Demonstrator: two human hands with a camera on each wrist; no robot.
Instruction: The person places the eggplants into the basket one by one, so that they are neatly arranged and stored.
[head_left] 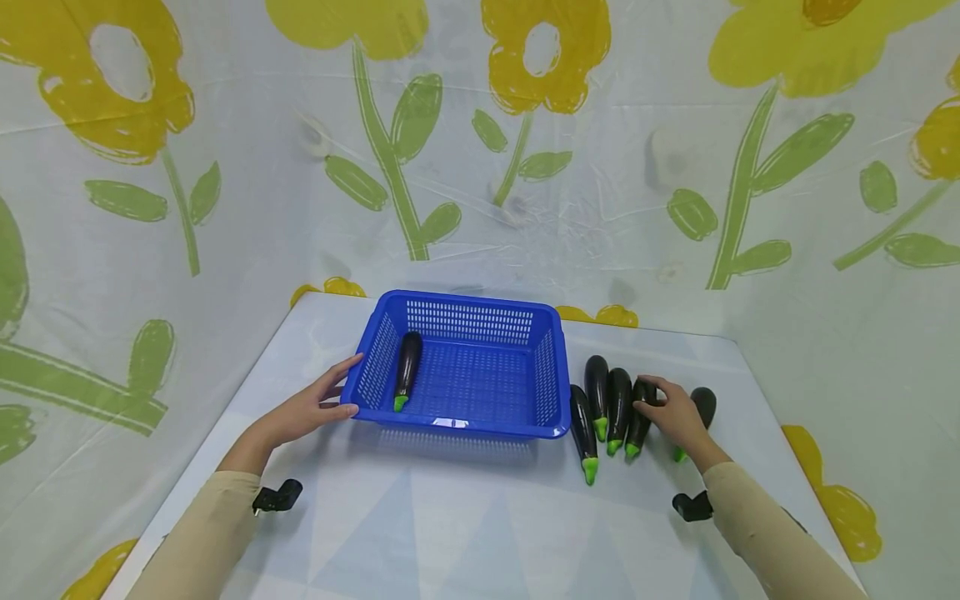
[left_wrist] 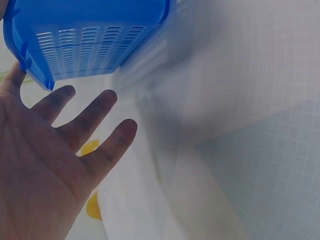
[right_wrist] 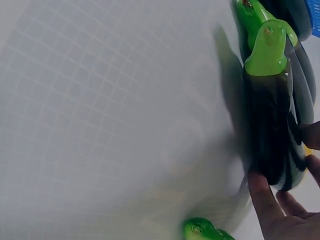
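A blue plastic basket (head_left: 450, 425) with slotted walls stands on the table, with one dark eggplant (head_left: 408, 367) lying inside along its left side. My left hand (head_left: 306, 410) touches the basket's left rim, its fingers spread; the left wrist view shows the palm (left_wrist: 40, 155) beside the basket wall (left_wrist: 85, 47). To the right of the basket, several glossy eggplants with green caps lie side by side. My right hand (head_left: 677, 418) grips the rounded end of one eggplant (head_left: 639, 421), between thumb and fingers in the right wrist view, cap (right_wrist: 268, 52) pointing away.
Another eggplant (head_left: 703, 407) lies to the right, partly behind my right hand. The nearest eggplant (head_left: 582, 425) lies close to the basket's right side. A pale patterned cloth covers the table (head_left: 450, 517). Flower-printed sheets (head_left: 600, 217) hang behind and at the sides.
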